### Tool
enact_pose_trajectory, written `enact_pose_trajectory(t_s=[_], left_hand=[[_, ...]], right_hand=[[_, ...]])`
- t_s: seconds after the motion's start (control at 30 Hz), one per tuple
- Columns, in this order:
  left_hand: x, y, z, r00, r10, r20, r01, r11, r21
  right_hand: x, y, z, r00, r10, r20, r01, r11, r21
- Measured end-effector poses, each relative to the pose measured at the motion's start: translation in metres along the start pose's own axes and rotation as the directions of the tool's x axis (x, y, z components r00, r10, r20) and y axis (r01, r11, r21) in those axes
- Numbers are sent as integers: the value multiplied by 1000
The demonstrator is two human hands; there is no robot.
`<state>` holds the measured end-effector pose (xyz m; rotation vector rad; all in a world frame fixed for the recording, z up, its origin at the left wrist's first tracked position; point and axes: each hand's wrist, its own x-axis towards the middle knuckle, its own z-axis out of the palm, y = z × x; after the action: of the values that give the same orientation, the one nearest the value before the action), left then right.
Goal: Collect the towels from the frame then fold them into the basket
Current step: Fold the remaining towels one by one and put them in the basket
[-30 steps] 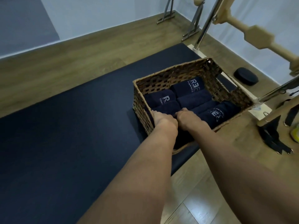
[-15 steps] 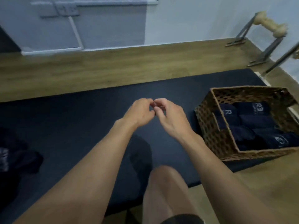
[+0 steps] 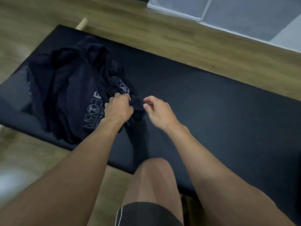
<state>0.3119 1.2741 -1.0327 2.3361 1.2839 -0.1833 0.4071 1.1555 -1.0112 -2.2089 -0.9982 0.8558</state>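
Note:
A crumpled heap of dark navy towels (image 3: 71, 88) with pale printed logos lies on the left part of the black mat (image 3: 211, 103). My left hand (image 3: 118, 108) grips the near right edge of the heap, fingers curled into the cloth. My right hand (image 3: 156, 110) hovers just to the right of the heap, fingers loosely curled, holding nothing. The basket is out of view.
Wooden floor (image 3: 179, 43) surrounds the mat. A pale wooden rod end (image 3: 81, 24) pokes out at the mat's far left corner. A grey-white wall base (image 3: 236, 12) runs along the top right. My bare knee (image 3: 153, 181) is at the mat's near edge.
My view swung left, away from the basket, to the towel heap. Both hands left the basket; the left one has taken hold of a towel in the heap, the right stays free.

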Motion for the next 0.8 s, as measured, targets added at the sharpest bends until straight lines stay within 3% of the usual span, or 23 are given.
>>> enact_pose_trajectory(t_s=[0.17, 0.3, 0.4, 0.57, 0.7, 0.8], left_hand=[[16, -45, -7, 990, -27, -137, 8, 991, -133], [28, -53, -13, 977, -44, -208, -2, 977, -214], [42, -54, -4, 986, 25, -162, -44, 993, -114], [54, -43, 20, 987, 145, -70, -126, 965, 230], [60, -36, 31, 990, 141, 17, -135, 897, 422], [61, -29, 35, 986, 135, 100, -164, 902, 399]], right_hand=[[48, -25, 62, 991, 27, 132, -20, 998, -57], [80, -11, 92, 966, 227, 127, -208, 967, -148], [103, 5, 100, 940, 323, 110, -293, 929, -225], [117, 14, 98, 968, 250, 9, -236, 924, -301], [116, 25, 97, 972, 230, 49, -211, 946, -246], [110, 30, 90, 969, 237, 64, -230, 968, -102]])
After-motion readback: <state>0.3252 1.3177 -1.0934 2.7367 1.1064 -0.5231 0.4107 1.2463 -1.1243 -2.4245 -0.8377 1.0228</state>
